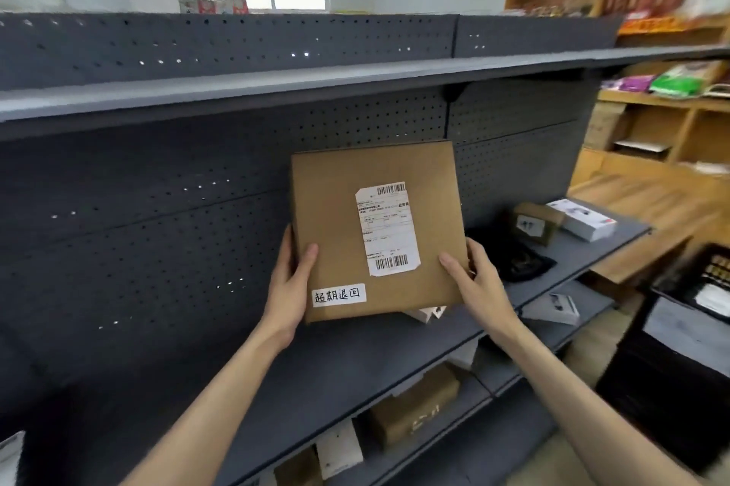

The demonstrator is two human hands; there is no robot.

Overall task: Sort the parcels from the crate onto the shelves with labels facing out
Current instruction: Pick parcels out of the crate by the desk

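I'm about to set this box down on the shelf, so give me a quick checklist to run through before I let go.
1. Grip: left hand and right hand both hold the cardboard box by its lower sides. Ok.
2. Labels facing out: shipping label and handwritten sticker face you. Ok.
3. Box upright: slightly tilted. Not ok yet.
4. Landing spot: the middle shelf is bare to the left; a small white parcel sits just under the box's lower edge. Not ok, shift left.
5. Box resting on the shelf: cannot tell, its bottom edge looks raised.
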